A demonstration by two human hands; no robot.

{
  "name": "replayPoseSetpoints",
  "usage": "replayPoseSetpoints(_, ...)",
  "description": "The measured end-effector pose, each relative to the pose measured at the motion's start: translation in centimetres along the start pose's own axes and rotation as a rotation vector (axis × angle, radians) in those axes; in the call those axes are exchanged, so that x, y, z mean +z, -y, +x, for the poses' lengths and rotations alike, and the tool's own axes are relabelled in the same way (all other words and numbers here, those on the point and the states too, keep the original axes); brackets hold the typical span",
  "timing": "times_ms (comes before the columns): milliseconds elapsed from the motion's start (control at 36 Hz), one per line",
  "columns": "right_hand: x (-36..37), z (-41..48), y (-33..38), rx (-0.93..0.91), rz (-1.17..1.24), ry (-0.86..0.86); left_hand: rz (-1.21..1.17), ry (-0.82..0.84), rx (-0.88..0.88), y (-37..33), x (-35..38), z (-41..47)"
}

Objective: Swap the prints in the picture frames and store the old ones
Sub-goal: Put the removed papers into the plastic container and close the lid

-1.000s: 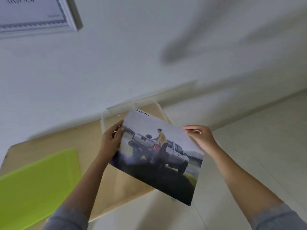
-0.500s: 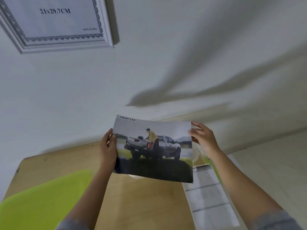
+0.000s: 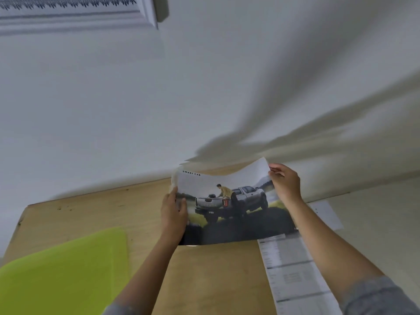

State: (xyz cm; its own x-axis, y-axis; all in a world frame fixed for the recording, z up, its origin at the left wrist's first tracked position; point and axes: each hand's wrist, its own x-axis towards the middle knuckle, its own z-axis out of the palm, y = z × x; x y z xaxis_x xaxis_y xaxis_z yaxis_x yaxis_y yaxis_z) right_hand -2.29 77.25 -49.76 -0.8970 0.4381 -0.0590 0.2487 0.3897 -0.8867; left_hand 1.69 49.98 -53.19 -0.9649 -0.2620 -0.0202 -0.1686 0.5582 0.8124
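The truck print (image 3: 229, 201) is held above the counter (image 3: 102, 208), the left hand (image 3: 173, 214) gripping its left edge, the right hand (image 3: 285, 184) pinching its top right corner. It looks mid-transfer: next it must go, kept flat, into the wall's picture frame (image 3: 79, 18) or the green folder (image 3: 68, 269); which, I cannot tell.

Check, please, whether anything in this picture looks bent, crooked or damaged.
The truck print is not flat: it bows between the left hand and the right hand, and its upper right corner sits higher than the left one. I see no tear or crease. Nothing else stands out.
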Motion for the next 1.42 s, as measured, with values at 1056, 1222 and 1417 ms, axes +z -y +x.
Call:
replayPoseSetpoints(1056, 4.8, -0.9, -5.8, -0.262, -0.854, 0.569, 0.777, 0.459, 0.175, 2.4, 6.8, 1.5)
replayPoseSetpoints(1222, 5.4, -0.9, -6.0, -0.239, -0.887, 0.556, 0.733, 0.472, 0.173, 2.7, 6.8, 1.4)
replayPoseSetpoints(1417, 4.0, -0.7, -3.9, -0.161, -0.756, 0.561, 0.733, 0.516, 0.133, 0.6, 5.8, 1.9)
